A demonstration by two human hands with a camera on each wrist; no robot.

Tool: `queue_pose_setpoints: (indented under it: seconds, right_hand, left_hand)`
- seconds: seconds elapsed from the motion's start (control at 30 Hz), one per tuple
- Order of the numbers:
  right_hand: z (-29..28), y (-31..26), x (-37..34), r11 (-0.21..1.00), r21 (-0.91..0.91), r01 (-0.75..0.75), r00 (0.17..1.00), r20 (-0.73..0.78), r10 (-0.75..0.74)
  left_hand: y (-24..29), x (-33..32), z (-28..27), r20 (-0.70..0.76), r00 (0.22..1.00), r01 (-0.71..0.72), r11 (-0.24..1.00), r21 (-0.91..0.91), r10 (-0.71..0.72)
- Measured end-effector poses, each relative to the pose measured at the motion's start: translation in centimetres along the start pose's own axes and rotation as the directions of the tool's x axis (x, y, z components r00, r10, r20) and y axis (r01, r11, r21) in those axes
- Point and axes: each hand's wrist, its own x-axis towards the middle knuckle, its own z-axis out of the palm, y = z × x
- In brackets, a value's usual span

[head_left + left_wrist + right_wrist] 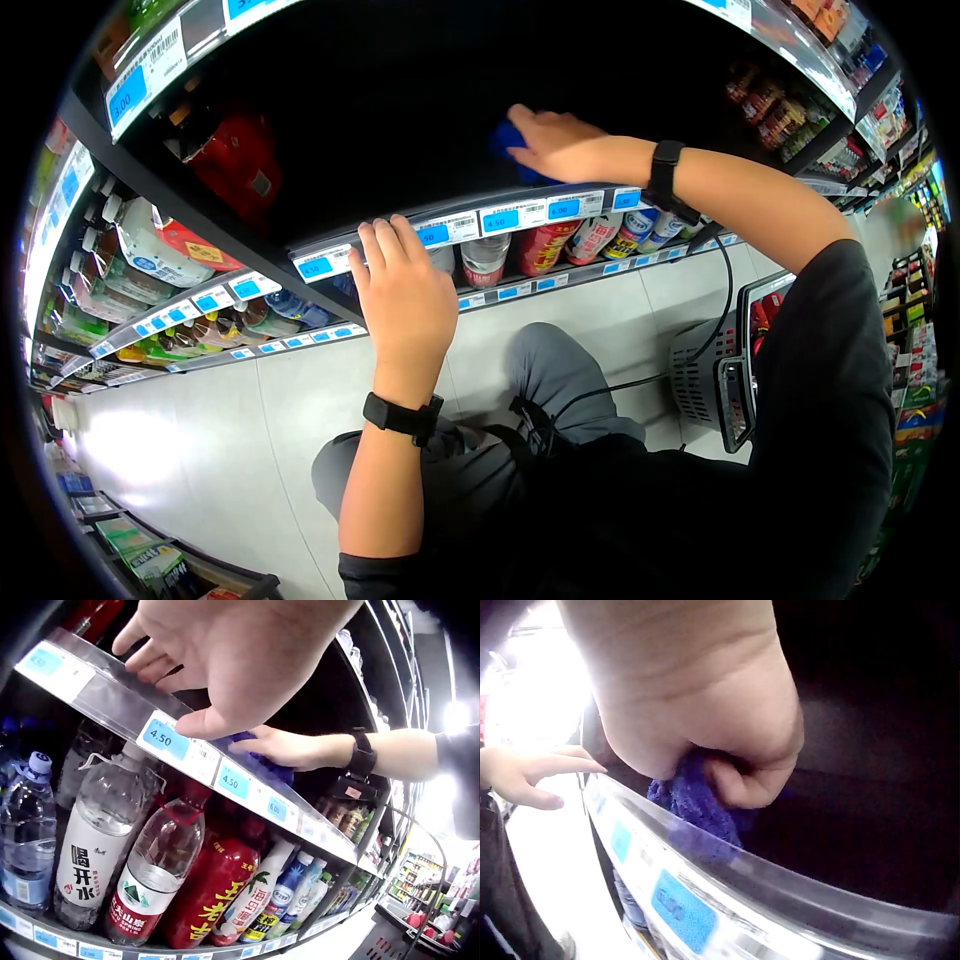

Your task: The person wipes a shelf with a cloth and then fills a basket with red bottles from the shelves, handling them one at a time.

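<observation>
A blue cloth (694, 799) is bunched in my right hand (562, 146), its fingers curled round it just behind the shelf's clear front lip (840, 885). The dark shelf (390, 130) runs deep behind that hand. My left hand (408, 300) has its fingers extended at the front edge of the same shelf, over the price label strip (515, 216). In the left wrist view, the left thumb lies against a 4.50 price label (166, 739). The cloth partly shows behind the lip there too.
Below stand large bottles, among them a clear water bottle (154, 866) and a red bottle (217, 889). Red packages (235, 165) sit at the shelf's left end. A grey shopping basket (700, 385) is on the floor at right, with a black cable (640, 381) nearby.
</observation>
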Motion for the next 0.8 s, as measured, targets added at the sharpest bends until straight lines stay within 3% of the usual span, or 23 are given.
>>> queue_pose_setpoints:
  seconds: [0.1,0.17,0.3,0.4,0.5,0.53,0.57,0.67,0.73,0.77,0.8]
  right_hand:
    - [0.9,-3.1,0.9,0.971,0.101,0.218,0.976,0.003,-0.219]
    - [2.8,-4.8,2.3,0.914,0.067,0.401,0.912,-0.119,-0.392]
    - [3.0,-9.0,4.2,0.882,0.124,0.454,0.890,-0.109,-0.442]
    - [2.9,-11.6,5.8,0.885,0.326,0.333,0.930,0.041,-0.366]
    - [3.1,-12.3,7.2,0.824,0.449,0.344,0.930,-0.043,-0.365]
    - [3.2,-11.5,7.8,0.740,0.569,0.359,0.917,-0.067,-0.393]
    - [3.2,-10.6,8.5,0.743,0.565,0.358,0.921,-0.084,-0.380]
    - [1.9,-4.3,11.3,0.818,0.418,0.396,0.912,-0.284,-0.296]
    - [-1.2,0.2,10.4,0.935,0.252,0.251,0.924,-0.349,-0.155]
    - [-1.3,4.0,12.0,0.988,0.045,0.149,0.905,-0.409,-0.118]
    - [-2.6,5.7,11.5,0.999,0.043,-0.008,0.939,-0.344,0.023]
  left_hand:
    - [0.0,0.0,-0.1,0.022,1.000,0.000,1.000,-0.012,0.001]
    - [0.0,0.0,0.1,-0.031,1.000,-0.007,0.998,-0.061,0.005]
    - [-0.1,0.1,-0.4,-0.068,0.994,0.059,0.935,-0.349,-0.088]
    - [-0.9,0.0,-0.2,-0.096,0.991,0.058,0.953,-0.296,-0.090]
    - [-1.3,0.2,-0.1,-0.099,0.990,0.079,0.973,-0.216,-0.103]
    - [-1.2,0.2,-0.3,-0.096,0.989,0.086,0.963,-0.254,-0.114]
    - [-1.2,0.3,-0.5,-0.095,0.987,0.096,0.951,-0.293,-0.128]
    - [-0.7,-0.3,-1.2,-0.105,0.988,0.073,0.951,-0.300,-0.109]
    - [-0.1,-0.9,-2.6,-0.113,0.992,0.013,0.927,-0.374,-0.060]
    - [0.2,-1.2,-3.3,-0.115,0.990,0.026,0.925,-0.379,-0.076]
    - [0.6,-1.6,-3.9,-0.073,0.996,0.020,0.915,-0.403,-0.054]
